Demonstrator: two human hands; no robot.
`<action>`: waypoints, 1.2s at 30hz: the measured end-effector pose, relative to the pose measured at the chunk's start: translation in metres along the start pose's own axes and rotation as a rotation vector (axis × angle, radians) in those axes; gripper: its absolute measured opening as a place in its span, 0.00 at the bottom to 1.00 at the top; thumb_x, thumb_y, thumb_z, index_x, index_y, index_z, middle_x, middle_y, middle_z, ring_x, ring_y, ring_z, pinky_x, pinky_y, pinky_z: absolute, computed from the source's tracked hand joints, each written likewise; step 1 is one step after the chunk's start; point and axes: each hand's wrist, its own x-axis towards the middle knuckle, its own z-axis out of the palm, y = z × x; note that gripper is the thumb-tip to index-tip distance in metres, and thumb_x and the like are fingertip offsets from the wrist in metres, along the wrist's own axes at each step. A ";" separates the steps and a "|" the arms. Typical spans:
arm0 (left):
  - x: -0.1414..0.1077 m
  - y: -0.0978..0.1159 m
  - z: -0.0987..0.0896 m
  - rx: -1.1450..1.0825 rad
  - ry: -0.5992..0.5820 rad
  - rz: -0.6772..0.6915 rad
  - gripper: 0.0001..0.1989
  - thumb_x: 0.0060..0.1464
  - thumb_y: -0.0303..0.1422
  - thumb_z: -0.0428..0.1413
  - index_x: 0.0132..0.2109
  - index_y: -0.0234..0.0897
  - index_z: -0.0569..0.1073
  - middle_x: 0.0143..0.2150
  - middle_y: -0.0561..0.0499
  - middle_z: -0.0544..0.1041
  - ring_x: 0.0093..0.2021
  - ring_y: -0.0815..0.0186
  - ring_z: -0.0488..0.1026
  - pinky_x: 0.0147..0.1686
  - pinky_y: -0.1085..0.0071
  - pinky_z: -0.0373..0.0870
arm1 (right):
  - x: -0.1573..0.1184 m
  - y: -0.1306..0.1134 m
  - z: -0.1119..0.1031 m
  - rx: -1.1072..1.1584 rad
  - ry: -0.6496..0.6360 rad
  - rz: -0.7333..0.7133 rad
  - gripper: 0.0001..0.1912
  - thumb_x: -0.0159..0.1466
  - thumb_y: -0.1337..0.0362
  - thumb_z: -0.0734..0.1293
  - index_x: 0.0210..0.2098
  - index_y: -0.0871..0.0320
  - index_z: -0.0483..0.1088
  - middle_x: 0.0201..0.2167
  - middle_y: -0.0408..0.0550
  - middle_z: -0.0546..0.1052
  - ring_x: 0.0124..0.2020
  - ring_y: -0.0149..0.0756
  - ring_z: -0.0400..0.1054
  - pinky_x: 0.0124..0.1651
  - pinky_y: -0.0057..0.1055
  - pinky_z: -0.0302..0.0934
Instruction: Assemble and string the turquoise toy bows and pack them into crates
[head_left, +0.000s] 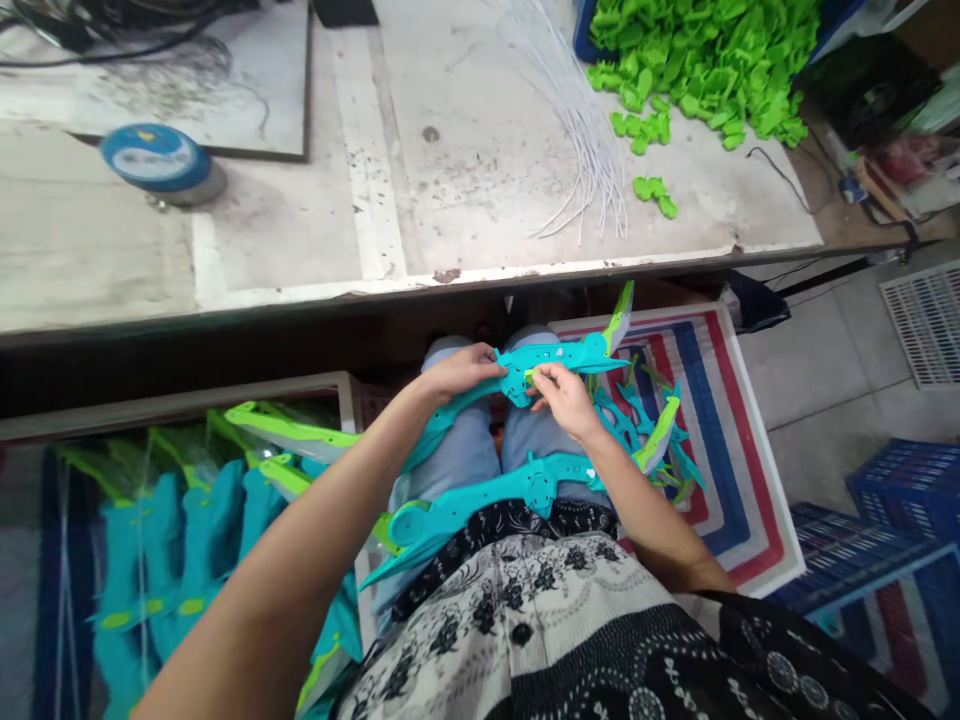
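Note:
Across my knees lies a turquoise plastic toy bow with pale green and grey tips. My left hand is closed on it near its middle, thumb and fingers at the edge. My right hand pinches a small green plastic piece against the bow's middle. The fingers partly hide that piece. A second turquoise toy bow rests on my lap, closer to my body; my right forearm covers part of its right end.
The worktable holds a heap of green pieces, white cords and a blue-topped round tin. Left stands a box of turquoise bows. More bow parts lie in a striped-lined tray. Blue crates stand right.

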 end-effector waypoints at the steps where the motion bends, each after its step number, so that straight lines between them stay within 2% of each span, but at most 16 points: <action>1: 0.000 0.000 0.001 -0.036 -0.007 -0.002 0.16 0.41 0.42 0.61 0.36 0.40 0.70 0.29 0.53 0.73 0.30 0.64 0.70 0.29 0.70 0.64 | 0.001 0.001 0.004 -0.065 0.082 -0.058 0.17 0.60 0.47 0.67 0.33 0.56 0.72 0.35 0.48 0.76 0.35 0.37 0.73 0.34 0.33 0.70; 4: -0.001 0.000 0.003 -0.085 -0.025 -0.006 0.16 0.43 0.42 0.62 0.36 0.39 0.69 0.28 0.54 0.71 0.28 0.66 0.68 0.28 0.71 0.61 | 0.005 0.003 0.019 -0.170 0.237 -0.160 0.14 0.61 0.52 0.68 0.31 0.56 0.76 0.33 0.48 0.78 0.36 0.38 0.73 0.43 0.35 0.69; 8: -0.002 0.000 0.005 -0.067 0.010 0.010 0.15 0.46 0.43 0.61 0.35 0.39 0.68 0.27 0.54 0.70 0.27 0.67 0.66 0.28 0.71 0.60 | 0.005 0.009 0.039 -0.222 0.355 -0.167 0.16 0.60 0.50 0.68 0.31 0.57 0.78 0.32 0.48 0.79 0.32 0.36 0.71 0.38 0.32 0.67; 11: -0.004 0.002 0.005 -0.045 0.028 0.016 0.12 0.50 0.42 0.58 0.35 0.38 0.69 0.28 0.54 0.70 0.28 0.67 0.65 0.28 0.72 0.60 | 0.003 0.011 0.041 -0.326 0.390 -0.176 0.18 0.61 0.49 0.67 0.27 0.58 0.77 0.30 0.48 0.77 0.32 0.34 0.69 0.37 0.30 0.65; 15: -0.009 0.005 0.006 -0.020 0.031 0.029 0.10 0.52 0.40 0.56 0.36 0.38 0.69 0.28 0.54 0.69 0.29 0.68 0.66 0.29 0.72 0.61 | 0.003 0.010 0.033 -0.393 0.317 -0.108 0.21 0.63 0.47 0.65 0.25 0.57 0.74 0.23 0.44 0.75 0.28 0.33 0.66 0.35 0.29 0.62; 18: -0.010 0.005 0.006 0.002 0.014 0.055 0.13 0.53 0.43 0.56 0.36 0.38 0.68 0.28 0.53 0.70 0.30 0.66 0.68 0.30 0.71 0.62 | 0.006 0.009 0.031 -0.405 0.290 -0.032 0.16 0.61 0.49 0.67 0.31 0.56 0.73 0.20 0.40 0.73 0.26 0.33 0.66 0.32 0.28 0.59; 22: -0.008 0.004 0.007 0.077 0.015 0.081 0.22 0.47 0.50 0.60 0.39 0.37 0.69 0.29 0.52 0.71 0.31 0.63 0.70 0.30 0.70 0.63 | 0.004 0.008 0.035 -0.458 0.320 0.002 0.12 0.61 0.54 0.68 0.38 0.55 0.70 0.17 0.37 0.68 0.23 0.33 0.65 0.30 0.28 0.55; 25: -0.006 0.004 0.007 0.148 0.040 0.105 0.25 0.45 0.51 0.61 0.41 0.36 0.69 0.29 0.52 0.73 0.32 0.62 0.71 0.30 0.70 0.64 | -0.001 0.010 0.033 -0.435 0.233 -0.007 0.12 0.64 0.53 0.65 0.40 0.54 0.69 0.16 0.35 0.66 0.22 0.33 0.64 0.29 0.28 0.54; 29: -0.004 0.002 0.008 0.238 0.083 0.177 0.26 0.44 0.52 0.61 0.42 0.35 0.70 0.33 0.48 0.76 0.37 0.58 0.74 0.33 0.69 0.67 | -0.003 0.015 0.027 -0.255 0.169 0.085 0.26 0.59 0.53 0.70 0.54 0.54 0.65 0.14 0.31 0.62 0.17 0.31 0.61 0.24 0.27 0.55; 31: -0.002 0.001 0.008 0.247 0.085 0.192 0.28 0.42 0.53 0.61 0.42 0.35 0.70 0.32 0.48 0.76 0.36 0.58 0.74 0.32 0.69 0.67 | 0.000 0.016 0.026 -0.151 0.136 0.148 0.33 0.58 0.53 0.71 0.60 0.53 0.62 0.13 0.29 0.61 0.14 0.30 0.59 0.20 0.27 0.54; 36: 0.010 0.000 0.007 0.176 0.093 0.118 0.28 0.38 0.53 0.61 0.39 0.36 0.70 0.29 0.49 0.74 0.30 0.60 0.73 0.27 0.68 0.66 | 0.011 0.013 0.023 -0.090 0.045 0.163 0.42 0.59 0.49 0.71 0.68 0.53 0.58 0.11 0.29 0.62 0.11 0.29 0.59 0.17 0.25 0.53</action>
